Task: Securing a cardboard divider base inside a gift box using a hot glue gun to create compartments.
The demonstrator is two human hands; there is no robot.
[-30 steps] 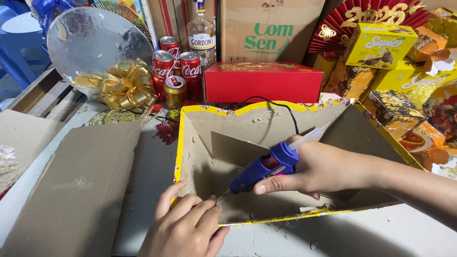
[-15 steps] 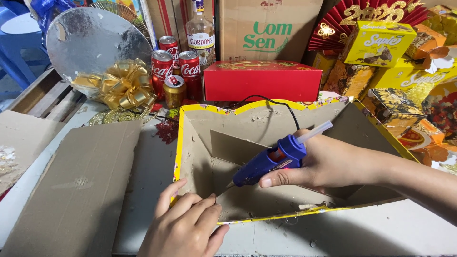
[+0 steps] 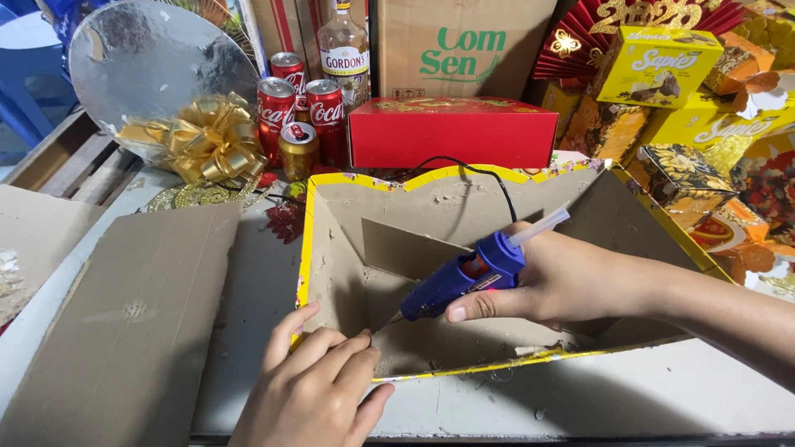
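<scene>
My right hand (image 3: 571, 281) grips a blue hot glue gun (image 3: 464, 277) with a white glue stick poking out its back. The nozzle points down-left into the near left corner of an open cardboard box (image 3: 447, 203) with a yellow patterned rim. A black cord (image 3: 497, 182) runs from the gun over the box's far wall. My left hand (image 3: 319, 389) rests on the box's near rim by that corner, fingers bent against the wall, close to the nozzle tip.
A flat cardboard sheet (image 3: 132, 323) lies left of the box. Behind stand a red gift box (image 3: 451, 132), several red and gold cans (image 3: 298, 116), a clear bottle (image 3: 344, 50), a gold bow (image 3: 199, 141) on a silver round board, and yellow snack boxes (image 3: 662, 66) at right.
The glue gun's nozzle has shifted slightly toward the box's near left corner. My left hand has stayed on the rim.
</scene>
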